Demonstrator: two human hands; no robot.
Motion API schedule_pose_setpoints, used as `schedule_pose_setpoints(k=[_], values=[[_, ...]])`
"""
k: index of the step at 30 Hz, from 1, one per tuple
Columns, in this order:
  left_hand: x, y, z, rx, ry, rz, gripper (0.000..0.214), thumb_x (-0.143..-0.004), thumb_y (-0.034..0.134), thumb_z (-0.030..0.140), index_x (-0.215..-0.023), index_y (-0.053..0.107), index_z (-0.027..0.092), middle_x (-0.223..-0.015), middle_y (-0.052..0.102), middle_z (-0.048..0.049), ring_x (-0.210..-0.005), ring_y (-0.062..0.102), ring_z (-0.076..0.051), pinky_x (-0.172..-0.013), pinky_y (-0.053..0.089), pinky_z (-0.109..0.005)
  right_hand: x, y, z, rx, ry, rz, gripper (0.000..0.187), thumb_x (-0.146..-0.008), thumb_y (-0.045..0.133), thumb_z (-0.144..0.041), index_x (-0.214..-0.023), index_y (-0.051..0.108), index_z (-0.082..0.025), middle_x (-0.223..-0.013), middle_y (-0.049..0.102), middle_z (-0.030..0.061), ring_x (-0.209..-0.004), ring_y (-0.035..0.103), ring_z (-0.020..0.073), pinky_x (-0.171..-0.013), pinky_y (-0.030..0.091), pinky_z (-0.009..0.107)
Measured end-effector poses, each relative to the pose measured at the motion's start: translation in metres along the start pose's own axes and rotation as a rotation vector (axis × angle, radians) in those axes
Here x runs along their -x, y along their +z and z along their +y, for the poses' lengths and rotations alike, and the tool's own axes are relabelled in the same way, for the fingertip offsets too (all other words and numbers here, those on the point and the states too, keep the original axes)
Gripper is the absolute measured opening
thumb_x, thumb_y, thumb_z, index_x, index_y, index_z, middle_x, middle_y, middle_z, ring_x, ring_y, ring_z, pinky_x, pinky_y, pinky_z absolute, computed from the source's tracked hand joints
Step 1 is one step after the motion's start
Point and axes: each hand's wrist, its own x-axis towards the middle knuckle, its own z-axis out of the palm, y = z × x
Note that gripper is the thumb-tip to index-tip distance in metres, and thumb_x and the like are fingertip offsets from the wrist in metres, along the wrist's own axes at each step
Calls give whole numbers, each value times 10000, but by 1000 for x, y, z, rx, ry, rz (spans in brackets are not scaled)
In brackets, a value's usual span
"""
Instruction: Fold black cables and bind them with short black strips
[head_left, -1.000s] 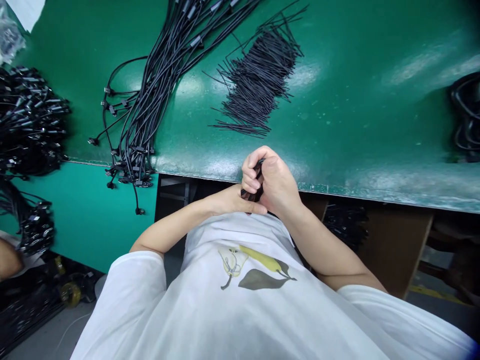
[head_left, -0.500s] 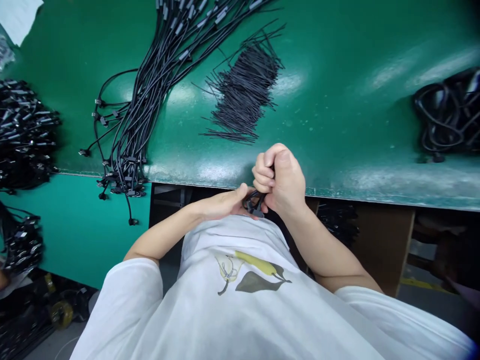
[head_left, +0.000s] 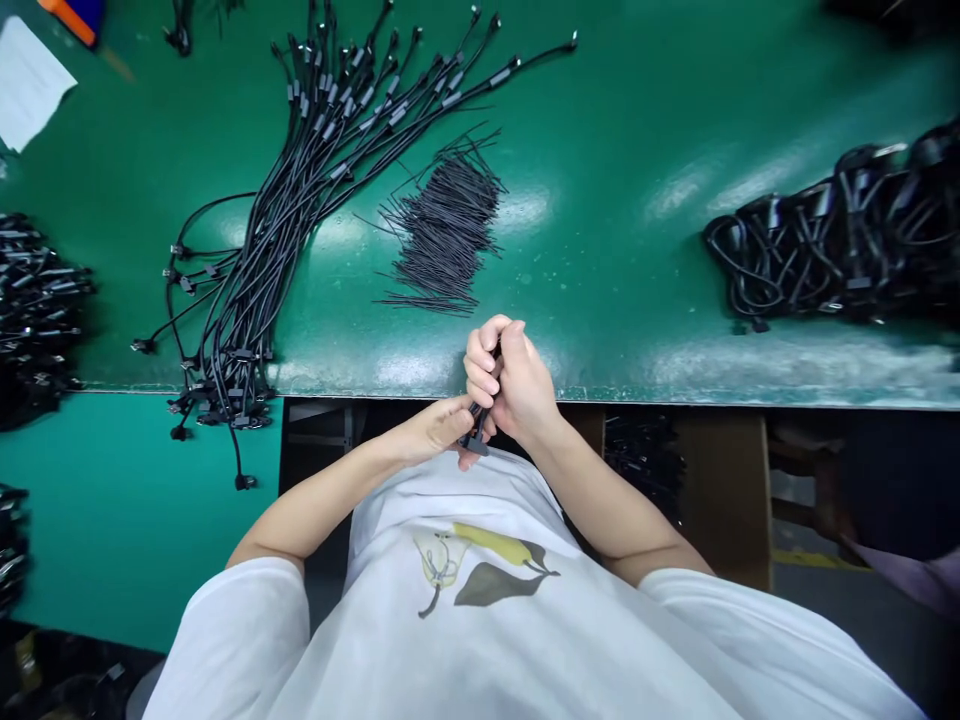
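A black cable [head_left: 477,436], gathered into a small bundle, is between my two hands at the table's front edge. My left hand [head_left: 442,428] grips its lower part with the thumb on top, and a dark connector hangs out below. Around the upper part, my right hand [head_left: 510,378] is closed, its fingers curled inward. Much of the cable is hidden by the fingers. Just beyond my hands lies a pile of thin black twist ties [head_left: 448,230]. To its left a spread of long black cables [head_left: 277,220] with grey sleeves reaches over the table edge.
Coiled, bundled cables [head_left: 832,235] lie on the green table [head_left: 600,200] at the right. Another heap of cables [head_left: 37,310] is at the far left. A sheet of paper [head_left: 30,85] lies at the upper left. Under the table stands a brown board [head_left: 724,500].
The view has swung right, so more of the coiled bundles show. My right hand has loosened its fist a little and tilted; both hands still hold the cable.
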Motion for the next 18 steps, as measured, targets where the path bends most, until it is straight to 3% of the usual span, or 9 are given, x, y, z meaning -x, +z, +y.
schedule_pose_setpoints(k=[5,9,13,18], values=[[-5,14,-1,82,31,154,706,-612,680,788,-867,504,154,-765,608,-7,-521,571,-83,-408,329,-195,-4,1,-4,57,-87,33,543,-784,611,-730,-806,415,-223,-658,405,-80,-445,349,34,-350,346,139],[-4,11,4,74,-14,73,697,-599,736,736,-909,503,156,-710,607,19,-439,532,-66,-379,345,-193,-3,1,-7,61,-95,-12,498,-798,656,-660,-811,427,-218,-686,436,-78,-426,337,17,-315,275,122],[-1,10,7,81,-38,77,617,-659,761,643,-949,502,164,-642,547,72,-371,463,-44,-343,314,-182,1,2,-7,78,-113,-24,396,-769,788,-403,-819,445,-211,-719,475,-91,-391,321,-9,-299,232,111],[-1,12,11,-91,-43,77,549,-721,705,645,-877,463,177,-578,524,78,-377,472,-64,-372,363,-197,3,-2,1,180,-232,41,282,-823,731,-305,-854,465,-218,-766,539,-73,-416,473,29,-346,378,158]])
